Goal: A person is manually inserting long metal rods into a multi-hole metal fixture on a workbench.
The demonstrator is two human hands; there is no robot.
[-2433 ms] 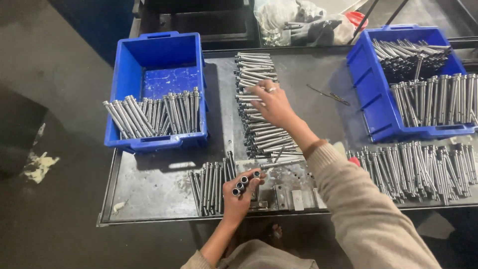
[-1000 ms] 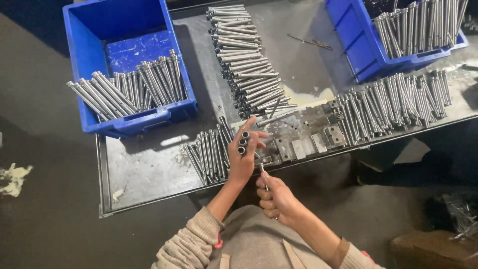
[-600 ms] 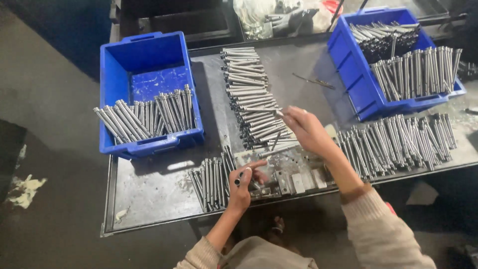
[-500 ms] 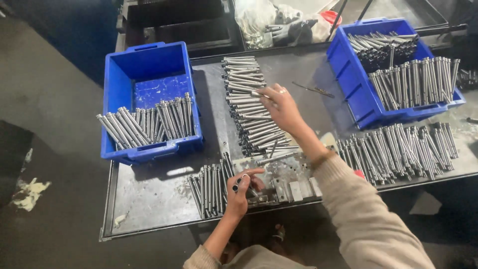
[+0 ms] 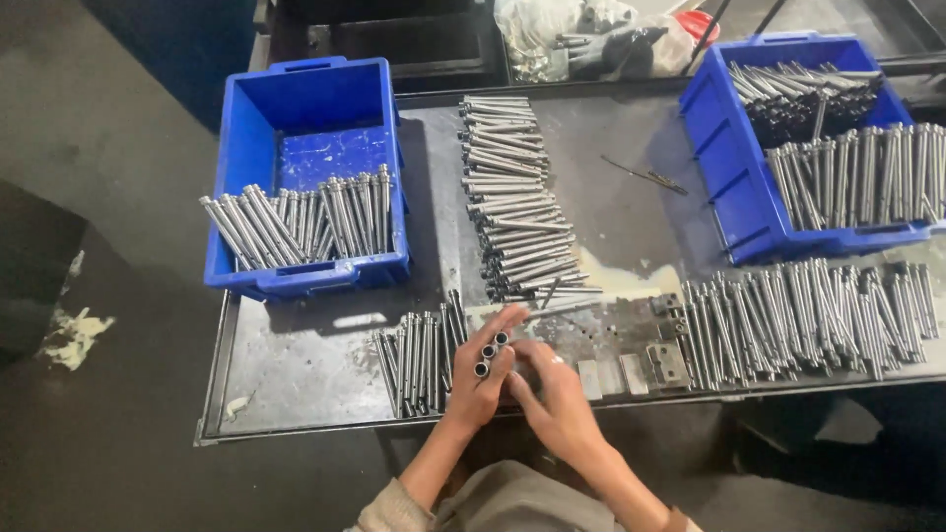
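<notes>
My left hand [image 5: 480, 379] is closed around a small bundle of metal tubes [image 5: 490, 352], three open ends showing above the fingers. My right hand [image 5: 557, 391] sits just beside it, fingers loosely curled and touching the bundle from the right; I cannot tell whether it grips a tube of its own or only steadies the ones held.

These tubes look stiff, smooth and hollow, light one by one but weighty once bunched. I judge them slippery against each other, so the sound place to hold is around the middle of the bundle with the fingers wrapped fully, not near the ends, where one could slide out.

The bundle stands at the near edge of the dark metal table [image 5: 315, 365]. Just left of my left hand lies a short row of tubes [image 5: 419, 357]. Beyond the hands a long stack of tubes [image 5: 517, 202] runs away from me. A further spread of tubes [image 5: 803, 317] lies to the right, past some small metal blocks [image 5: 655, 360]. A blue bin [image 5: 305, 177] with tubes sits at far left, a second blue bin [image 5: 808, 148] at far right.
</notes>
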